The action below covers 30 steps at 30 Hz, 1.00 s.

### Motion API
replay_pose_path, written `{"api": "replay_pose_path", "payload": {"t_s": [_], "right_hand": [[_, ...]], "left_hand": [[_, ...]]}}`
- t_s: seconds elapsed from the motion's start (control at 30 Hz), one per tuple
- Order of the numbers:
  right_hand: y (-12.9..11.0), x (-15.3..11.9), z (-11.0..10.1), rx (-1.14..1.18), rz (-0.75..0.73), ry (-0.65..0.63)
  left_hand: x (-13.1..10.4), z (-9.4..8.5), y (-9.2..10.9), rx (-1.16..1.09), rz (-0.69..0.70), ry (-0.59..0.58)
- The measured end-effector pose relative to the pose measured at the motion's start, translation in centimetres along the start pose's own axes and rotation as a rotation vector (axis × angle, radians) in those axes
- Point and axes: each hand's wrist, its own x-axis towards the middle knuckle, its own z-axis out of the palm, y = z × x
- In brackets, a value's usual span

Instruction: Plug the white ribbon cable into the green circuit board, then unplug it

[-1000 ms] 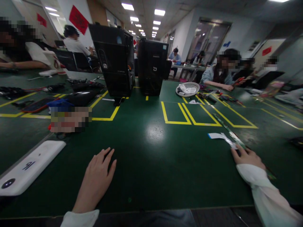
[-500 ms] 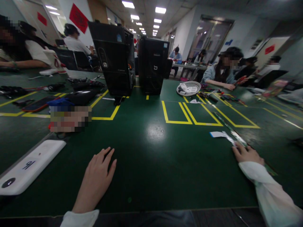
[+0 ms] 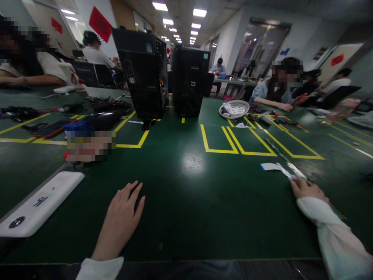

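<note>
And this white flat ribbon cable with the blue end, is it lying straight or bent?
Bent: the white flat ribbon cable shows one stretch running sideways, then an angled stretch turning toward the right hand.

Single head-worn view, facing forward and down, from close above a green table [image 3: 210,217]

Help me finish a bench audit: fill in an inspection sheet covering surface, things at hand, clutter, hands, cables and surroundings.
Surface: green tabletop, marked with yellow tape outlines.
Things at hand: long thin strip under the right fingers; white ribbon with a blue end beside it.
Clutter: white basket holding small pieces; white device at left.
Hands: left hand palm down, holding nothing visible; right hand at the strip, grip unclear.
Cables: dark bundles, far left.
Surroundings: black computer towers, seated people.
</note>
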Motion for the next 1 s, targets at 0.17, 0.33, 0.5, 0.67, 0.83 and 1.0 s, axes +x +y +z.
{"api": "replay_pose_path", "payload": {"t_s": [0.17, 0.33, 0.5, 0.67, 0.83, 1.0], "right_hand": [[-0.6, -0.9, -0.3, 0.133, 0.086, -0.002], [-0.5, -0.9, -0.7, 0.126, 0.079, -0.036], [0.0, 0.2, 0.0, 0.173, 0.112, -0.034], [0.0, 0.5, 0.6, 0.181, 0.115, 0.000], [0.1, -0.2, 1.0, 0.182, 0.079, 0.090], [0.5, 0.3, 2.2, 0.084, -0.148, 0.306]], "left_hand": [[0.0, -0.1, 0.1, 0.010, 0.011, 0.002], [0.1, -0.2, 0.1, 0.010, 0.012, 0.002], [0.1, -0.3, 0.0, 0.005, 0.005, -0.021], [0.1, -0.5, 0.2, -0.002, -0.009, -0.019], [0.0, -0.4, 0.2, 0.000, -0.008, -0.023], [0.1, -0.3, 0.2, 0.006, 0.005, 0.001]]}}
